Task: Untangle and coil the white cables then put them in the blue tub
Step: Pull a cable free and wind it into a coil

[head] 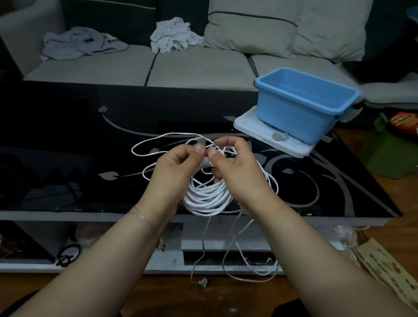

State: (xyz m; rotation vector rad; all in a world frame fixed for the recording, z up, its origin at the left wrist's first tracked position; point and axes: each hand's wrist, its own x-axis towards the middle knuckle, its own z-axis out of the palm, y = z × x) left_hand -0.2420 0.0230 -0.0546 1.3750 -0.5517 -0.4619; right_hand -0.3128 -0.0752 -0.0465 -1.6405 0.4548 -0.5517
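Note:
A bundle of white cables (206, 198) hangs in loops between my two hands above the front of the black glass table (72, 140). My left hand (174, 169) pinches strands at the top of the bundle. My right hand (235, 170) grips the coil from the right, fingers curled round it. Loose loops spread to the left over the table, and two cable ends dangle past the table's front edge toward the floor, one ending in a small plug (203, 282). The blue tub (302, 104) stands on a white lid at the table's far right corner, and nothing shows inside it.
A grey sofa (187, 70) with cushions and crumpled cloths runs behind the table. A green bin and cluttered packets (404, 141) sit on the floor at right. A woven mat (394, 278) lies at the right. A black hair tie (67, 254) rests on the table's lower shelf.

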